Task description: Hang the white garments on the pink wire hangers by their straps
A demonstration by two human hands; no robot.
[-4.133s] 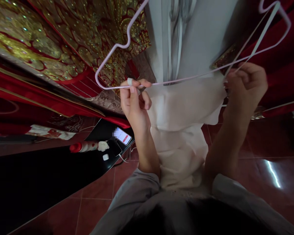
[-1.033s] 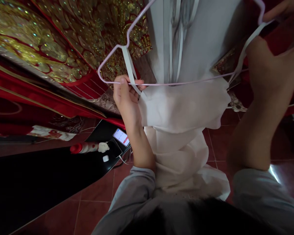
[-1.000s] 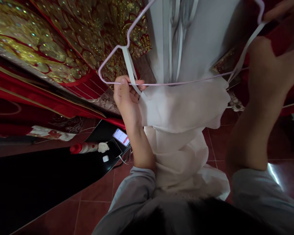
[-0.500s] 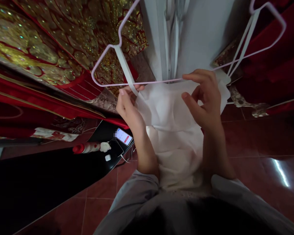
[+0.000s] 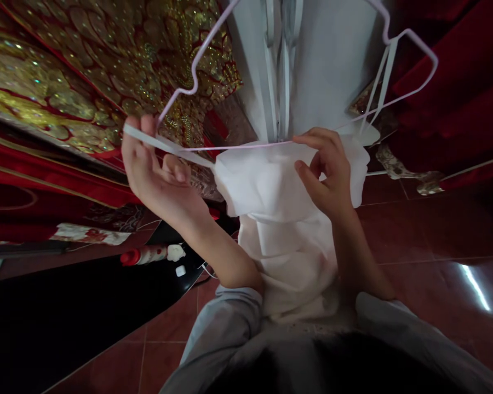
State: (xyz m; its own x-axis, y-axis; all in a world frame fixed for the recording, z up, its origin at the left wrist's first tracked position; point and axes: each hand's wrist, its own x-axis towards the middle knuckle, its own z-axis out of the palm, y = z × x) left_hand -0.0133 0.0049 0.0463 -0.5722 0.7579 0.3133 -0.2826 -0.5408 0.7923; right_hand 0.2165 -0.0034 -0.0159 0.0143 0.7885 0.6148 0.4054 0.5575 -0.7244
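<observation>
A pale pink hanger [image 5: 242, 146] spans the view, with a white garment [image 5: 271, 180] hanging below its lower bar. My left hand [image 5: 154, 164] is at the hanger's left end, fingers bent, drawing a narrow white strap [image 5: 168, 145] out sideways from the garment. The hand partly hides that end of the hanger. On the right end, another white strap [image 5: 380, 82] loops over the hanger's notch. My right hand [image 5: 328, 169] is curled at the lower bar, index fingertip on it, thumb a little apart in front of the white cloth. Its other fingers are partly hidden.
Gold-sequinned red garments [image 5: 107, 65] hang on the left, dark red cloth [image 5: 468, 93] on the right. Pale grey cloth [image 5: 324, 60] with ribbons hangs behind. A black table [image 5: 86, 306] at lower left bears a red-capped bottle [image 5: 143, 255] and a small white case [image 5: 181, 271].
My left hand has moved left and up, pulling the strap outward off the hanger's left notch. The hanger, the garment and my right hand have shifted slightly left. My left arm now covers the phone.
</observation>
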